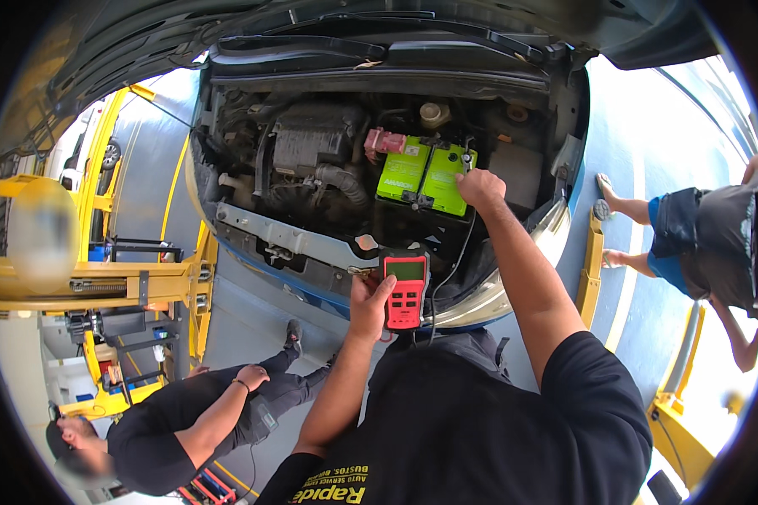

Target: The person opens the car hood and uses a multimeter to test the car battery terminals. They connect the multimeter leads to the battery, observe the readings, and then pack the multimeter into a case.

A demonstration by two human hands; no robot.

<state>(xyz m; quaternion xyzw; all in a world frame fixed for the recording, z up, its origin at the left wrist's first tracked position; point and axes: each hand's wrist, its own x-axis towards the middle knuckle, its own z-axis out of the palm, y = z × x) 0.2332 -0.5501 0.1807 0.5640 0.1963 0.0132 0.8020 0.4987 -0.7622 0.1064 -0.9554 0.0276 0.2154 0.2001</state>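
My left hand [370, 305] grips a red and black handheld battery tester [405, 310] with a small screen, over the front edge of the engine bay. Beside those fingers a small metal clamp [361, 271] sticks out. Farther in is a bright green car battery [403, 172] with a black hold-down bar [426, 172] across it. My right hand [483, 188] is closed at the battery's right side, just below a metal terminal connector [467, 158]. What its fingers hold is hidden. A dark cable [456, 265] runs from near that hand down toward the tester.
A pink-red terminal cover [385, 141] lies at the battery's left corner. The engine [312, 139] fills the bay's left side, under the raised hood [143, 59]. One person [168, 425] stands at left, another [691, 236] at right. Yellow lift parts [93, 282] flank the car.
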